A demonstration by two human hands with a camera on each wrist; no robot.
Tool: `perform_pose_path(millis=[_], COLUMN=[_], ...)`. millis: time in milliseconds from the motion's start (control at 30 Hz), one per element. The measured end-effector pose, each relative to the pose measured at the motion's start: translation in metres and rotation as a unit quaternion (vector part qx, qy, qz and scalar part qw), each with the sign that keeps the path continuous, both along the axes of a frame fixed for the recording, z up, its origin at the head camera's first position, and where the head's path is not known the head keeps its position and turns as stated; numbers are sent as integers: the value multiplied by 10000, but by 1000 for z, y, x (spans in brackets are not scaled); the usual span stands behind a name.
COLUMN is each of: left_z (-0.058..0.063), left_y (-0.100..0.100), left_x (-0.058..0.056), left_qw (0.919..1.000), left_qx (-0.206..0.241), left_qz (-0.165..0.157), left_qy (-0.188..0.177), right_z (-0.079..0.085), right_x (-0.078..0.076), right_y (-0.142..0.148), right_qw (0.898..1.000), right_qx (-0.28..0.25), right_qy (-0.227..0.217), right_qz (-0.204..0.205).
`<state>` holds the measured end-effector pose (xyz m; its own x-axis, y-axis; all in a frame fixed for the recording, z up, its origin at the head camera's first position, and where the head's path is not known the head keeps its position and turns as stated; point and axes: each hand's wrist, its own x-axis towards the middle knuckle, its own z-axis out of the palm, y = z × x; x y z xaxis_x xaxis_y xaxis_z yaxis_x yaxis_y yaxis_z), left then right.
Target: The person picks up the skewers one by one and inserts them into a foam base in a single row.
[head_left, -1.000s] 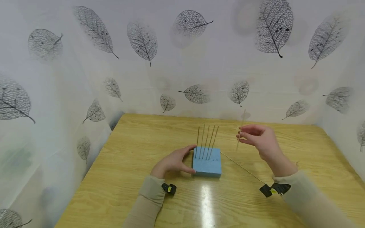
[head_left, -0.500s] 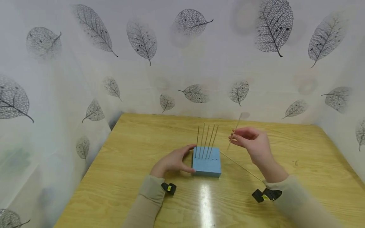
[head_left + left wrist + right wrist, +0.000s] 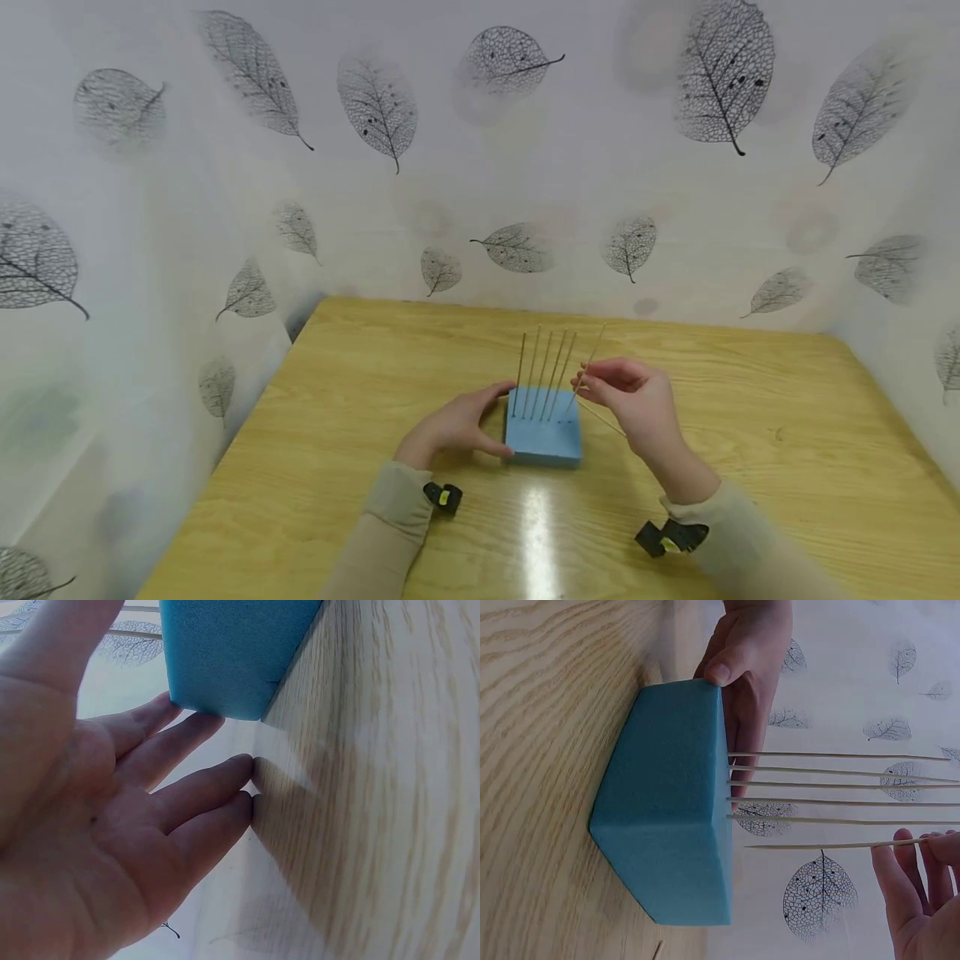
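On the table sits a light blue foam block (image 3: 543,442) with several thin bamboo skewers (image 3: 541,375) standing in a row from its top and a few bare holes at the row's right end. My left hand (image 3: 450,429) holds the block by its left side, thumb at the near corner and fingers at the far one. Another bamboo skewer (image 3: 817,846) is pinched between thumb and fingertips of my right hand (image 3: 637,400). In the right wrist view its pointed lower end hangs just above the block's top, apart from it, beside the row.
A loose skewer (image 3: 603,418) lies on the wooden table (image 3: 787,467) right of the block, partly behind my right hand. A pale curtain (image 3: 525,167) with leaf prints hangs behind the table and at its sides.
My right hand has moved left and slightly nearer, bringing its skewer from right of the block to over the block's right part. The left hand and block have stayed put.
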<state>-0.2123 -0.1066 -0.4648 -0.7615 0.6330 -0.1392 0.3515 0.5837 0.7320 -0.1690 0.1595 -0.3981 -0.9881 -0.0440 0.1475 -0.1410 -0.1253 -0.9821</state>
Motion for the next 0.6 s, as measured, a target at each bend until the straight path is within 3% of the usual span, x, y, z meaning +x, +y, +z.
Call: perform_pose_path(millis=[367,600], left_z=[3,3], left_y=[-1,-1], left_x=[2,2], left_qw=[10000,10000], left_qx=[11,32], left_qz=[30,27], left_qy=[5,-24], right_z=[-6,-13], right_x=[-2,-3], right_y=[-7,-10], right_qw=[9996,9984], right_qx=[254,520], right_qy=[15,-241], right_qz=[112,-3])
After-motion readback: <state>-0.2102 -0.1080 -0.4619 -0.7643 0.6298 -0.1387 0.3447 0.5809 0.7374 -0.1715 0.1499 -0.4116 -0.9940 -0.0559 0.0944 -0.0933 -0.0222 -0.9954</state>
